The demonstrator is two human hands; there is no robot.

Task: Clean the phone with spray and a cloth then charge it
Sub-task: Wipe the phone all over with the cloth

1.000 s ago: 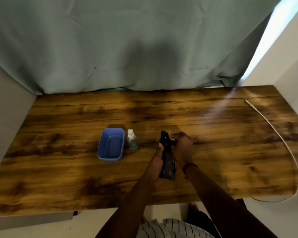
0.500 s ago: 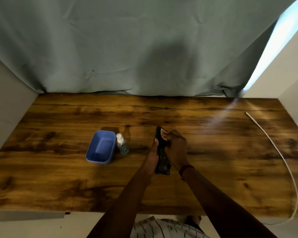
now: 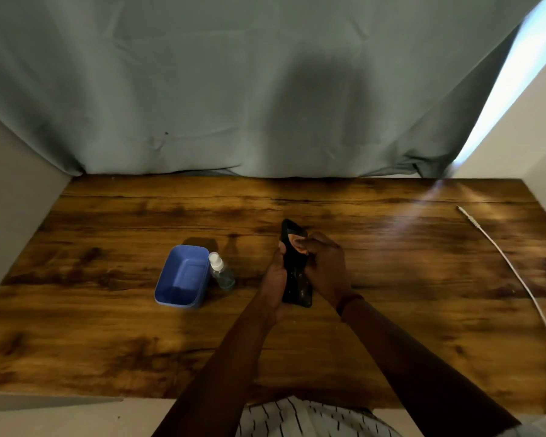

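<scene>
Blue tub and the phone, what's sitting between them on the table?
Head view: the spray bottle stands right beside the blue tub, then bare table up to the left hand holding the phone.

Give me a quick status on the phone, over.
Left hand grips phone; right hand curled against its top, contents unclear. Cable lies apart, far right, not plugged in. Nothing blocking.

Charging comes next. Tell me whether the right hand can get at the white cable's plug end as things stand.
Probably yes. Bare table lies between the right hand and the cable's plug end, nothing in the way. But that hand is curled on the phone, so it must let go first.
</scene>
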